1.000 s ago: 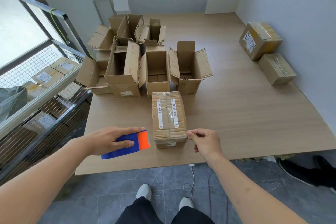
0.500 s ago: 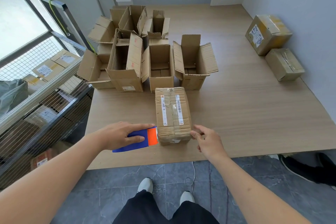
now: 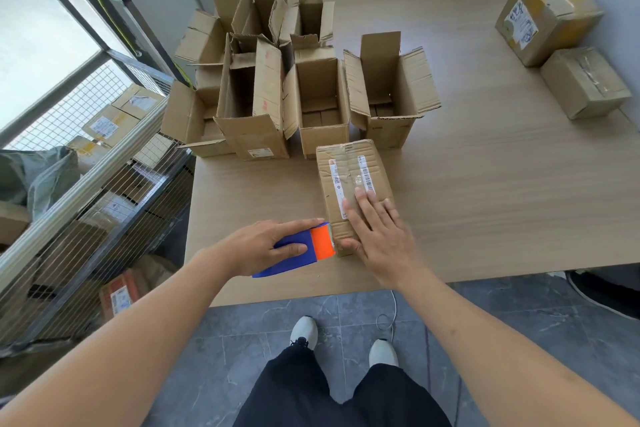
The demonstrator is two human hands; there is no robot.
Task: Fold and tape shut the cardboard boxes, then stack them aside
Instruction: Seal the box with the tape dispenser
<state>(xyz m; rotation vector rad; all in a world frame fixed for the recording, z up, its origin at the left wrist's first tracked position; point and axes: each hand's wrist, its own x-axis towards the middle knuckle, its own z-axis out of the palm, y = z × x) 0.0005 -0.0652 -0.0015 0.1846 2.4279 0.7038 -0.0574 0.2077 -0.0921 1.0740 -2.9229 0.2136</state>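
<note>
A closed cardboard box (image 3: pixel 349 170) with white barcode labels lies on the wooden table (image 3: pixel 485 204) near its front edge. My right hand (image 3: pixel 377 236) presses flat on the box's near top, fingers straight, thumb at the front edge. My left hand (image 3: pixel 263 246) grips a blue and orange tape dispenser (image 3: pixel 304 250), whose orange end touches the box's near left corner. Several open cardboard boxes (image 3: pixel 311 94) with raised flaps stand in a cluster behind the closed box.
Two closed, taped boxes (image 3: pixel 554 42) sit against the right wall at the table's far right. A metal wire rack (image 3: pixel 86 156) holding parcels runs along the left. My feet (image 3: pixel 343 340) stand on grey floor tiles below the table edge.
My right hand rose from the box's near right corner onto its top and flattened. My left hand brought the tape dispenser up against the box's near left corner.
</note>
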